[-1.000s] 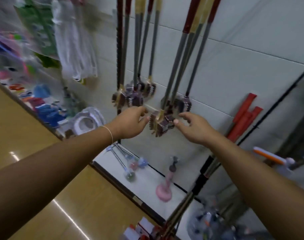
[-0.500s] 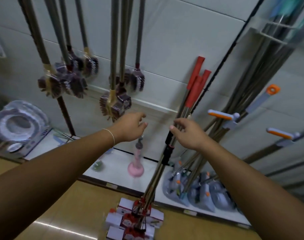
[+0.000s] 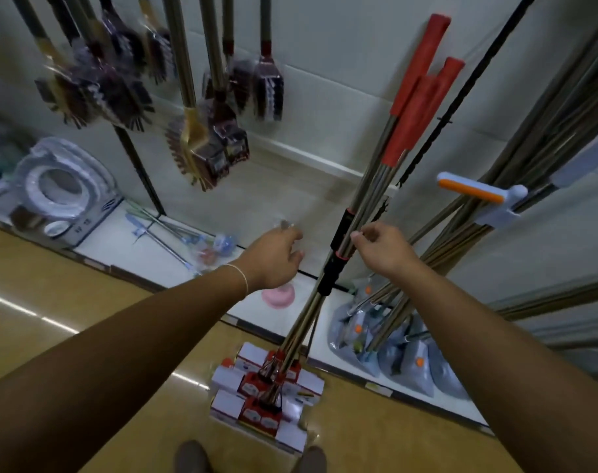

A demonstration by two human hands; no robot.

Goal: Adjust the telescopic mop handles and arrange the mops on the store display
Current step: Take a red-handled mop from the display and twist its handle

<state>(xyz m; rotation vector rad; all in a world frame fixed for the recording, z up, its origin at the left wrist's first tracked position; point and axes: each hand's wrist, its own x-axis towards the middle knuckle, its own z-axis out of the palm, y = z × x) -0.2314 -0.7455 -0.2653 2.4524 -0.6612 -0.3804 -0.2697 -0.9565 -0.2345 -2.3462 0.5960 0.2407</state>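
Hands (image 3: 273,257) (image 3: 381,250) reach toward leaning red-capped mop handles (image 3: 369,186), neither gripping.

Red grips (image 3: 423,80) on silvery mop handles (image 3: 365,186), black collars (image 3: 341,230), red-and-white heads (image 3: 266,390), tan floor (image 3: 86,302).

Arms: both were bare to the frame's edge, no sleeves in view.
Left hand (image 3: 273,256): wore no rings or glove that could be seen.
Bracelet (image 3: 240,274): a thin, pale string band circled the left wrist.
Right hand (image 3: 381,249): was bare, wrist unadorned.
Shoes (image 3: 191,457): two dull grey-brown toe caps showed at 6 o'clock.
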